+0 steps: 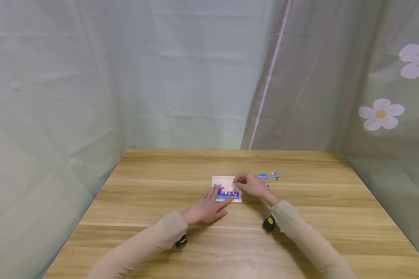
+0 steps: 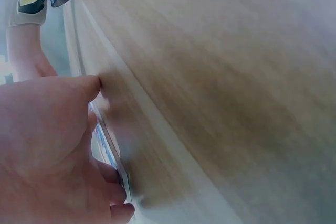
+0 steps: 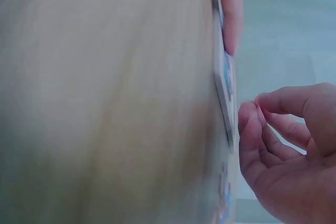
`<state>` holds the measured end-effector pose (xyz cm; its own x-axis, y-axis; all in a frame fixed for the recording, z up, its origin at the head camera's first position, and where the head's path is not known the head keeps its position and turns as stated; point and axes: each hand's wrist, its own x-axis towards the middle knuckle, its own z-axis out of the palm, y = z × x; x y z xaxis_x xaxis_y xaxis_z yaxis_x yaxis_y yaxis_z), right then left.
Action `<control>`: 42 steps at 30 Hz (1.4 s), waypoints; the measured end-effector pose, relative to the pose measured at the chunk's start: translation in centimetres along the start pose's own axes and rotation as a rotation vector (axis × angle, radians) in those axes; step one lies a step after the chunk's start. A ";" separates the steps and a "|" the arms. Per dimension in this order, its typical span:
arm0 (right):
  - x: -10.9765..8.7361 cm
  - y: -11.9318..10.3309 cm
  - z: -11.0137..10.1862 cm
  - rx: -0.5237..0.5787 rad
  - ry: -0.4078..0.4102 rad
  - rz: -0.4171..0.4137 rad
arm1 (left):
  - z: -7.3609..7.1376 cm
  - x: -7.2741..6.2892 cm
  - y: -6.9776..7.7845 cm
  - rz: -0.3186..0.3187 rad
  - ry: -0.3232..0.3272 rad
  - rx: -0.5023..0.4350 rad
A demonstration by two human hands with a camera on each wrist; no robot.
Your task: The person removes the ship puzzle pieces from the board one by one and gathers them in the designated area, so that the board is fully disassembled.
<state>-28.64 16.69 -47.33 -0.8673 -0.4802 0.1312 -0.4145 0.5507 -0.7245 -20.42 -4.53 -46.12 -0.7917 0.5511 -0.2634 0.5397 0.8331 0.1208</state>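
Note:
A small jigsaw board (image 1: 227, 177) with a pale frame lies on the table, its lower part filled with purple and blue picture pieces (image 1: 227, 193). My left hand (image 1: 208, 206) rests on its left and near edges, fingers spread and fairly straight. Over the board's right side is my right hand (image 1: 252, 185), thumb and fingertips brought together. In the right wrist view the right hand (image 3: 289, 145) is raised off the board (image 3: 226, 85), fingers curled in; I cannot tell whether a piece is between the fingertips.
Loose puzzle pieces, a blue one (image 1: 263, 176) and a multicoloured one (image 1: 275, 176), lie right of the board, with another partly behind the right hand. The wooden table (image 1: 153, 170) is bordered by hanging curtains (image 1: 195, 77) at the back and sides.

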 end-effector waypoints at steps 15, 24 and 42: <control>0.7 -0.8 0.2 0.019 -0.115 0.074 | -0.6 -0.7 -0.2 0.011 -0.040 -0.057; 0.9 -1.5 0.2 -0.015 -0.160 0.088 | -0.1 -1.3 0.1 -0.074 -0.025 -0.026; 2.7 -2.2 1.4 -0.085 -0.231 0.021 | 0.6 -1.9 0.2 -0.050 0.037 -0.105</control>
<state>-29.64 13.18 -46.33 -0.7939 -0.6061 -0.0490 -0.4268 0.6129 -0.6649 -18.63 -5.38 -46.19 -0.8278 0.5087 -0.2363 0.4681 0.8587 0.2087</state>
